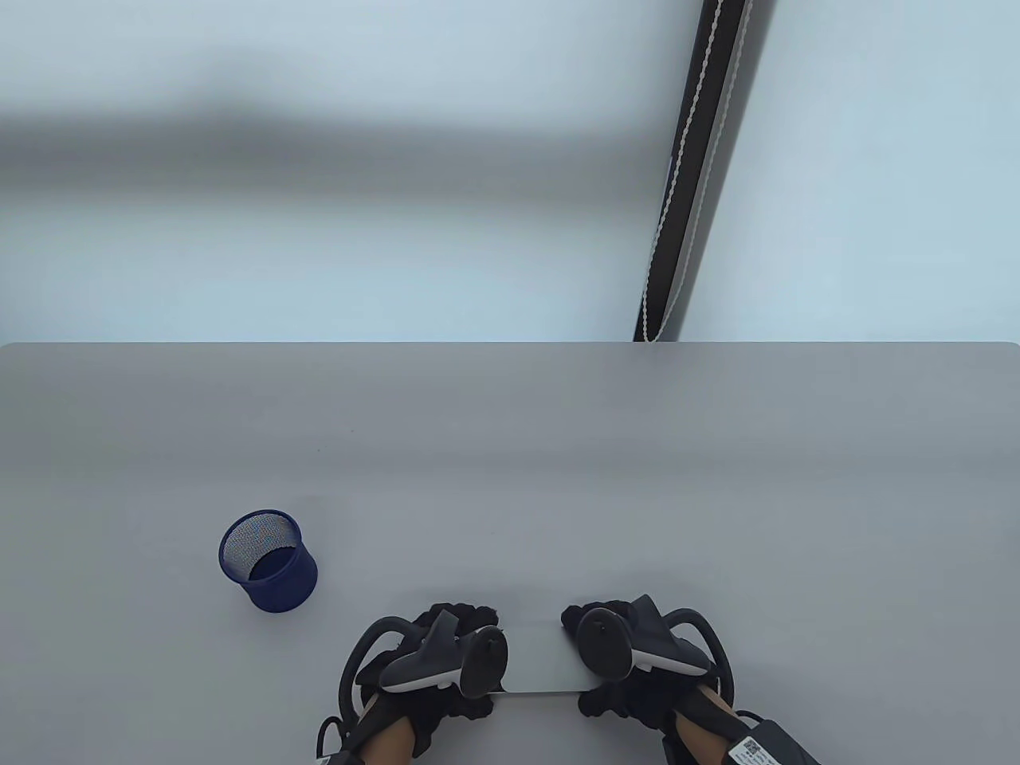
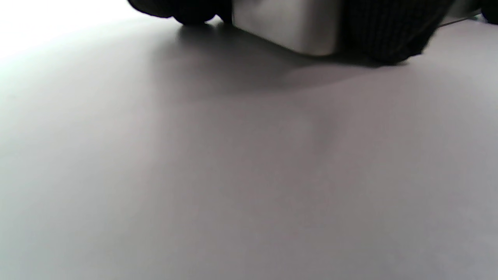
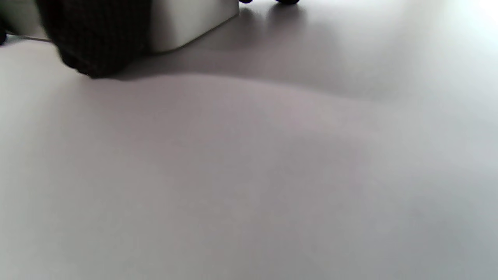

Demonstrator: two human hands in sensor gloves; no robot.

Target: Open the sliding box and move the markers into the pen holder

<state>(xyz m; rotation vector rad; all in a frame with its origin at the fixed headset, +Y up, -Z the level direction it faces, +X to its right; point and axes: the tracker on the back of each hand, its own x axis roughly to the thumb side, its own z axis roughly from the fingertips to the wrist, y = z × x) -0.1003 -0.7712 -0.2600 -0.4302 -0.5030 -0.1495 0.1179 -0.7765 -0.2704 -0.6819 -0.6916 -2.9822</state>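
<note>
A flat grey sliding box [image 1: 538,657] lies near the table's front edge, closed as far as I can see. My left hand [image 1: 446,637] grips its left end and my right hand [image 1: 606,645] grips its right end, fingers curled over the far side and thumbs at the near side. In the left wrist view the box corner [image 2: 288,27] shows between the gloved thumb [image 2: 389,31] and fingers. The right wrist view shows the box's other corner [image 3: 190,23] beside my thumb [image 3: 97,39]. The blue mesh pen holder [image 1: 268,560] stands empty to the left. No markers are visible.
The grey table [image 1: 510,446] stretches wide behind the box, its far edge against a pale wall. A black post with a twisted white cord [image 1: 693,175] rises behind the table at the right.
</note>
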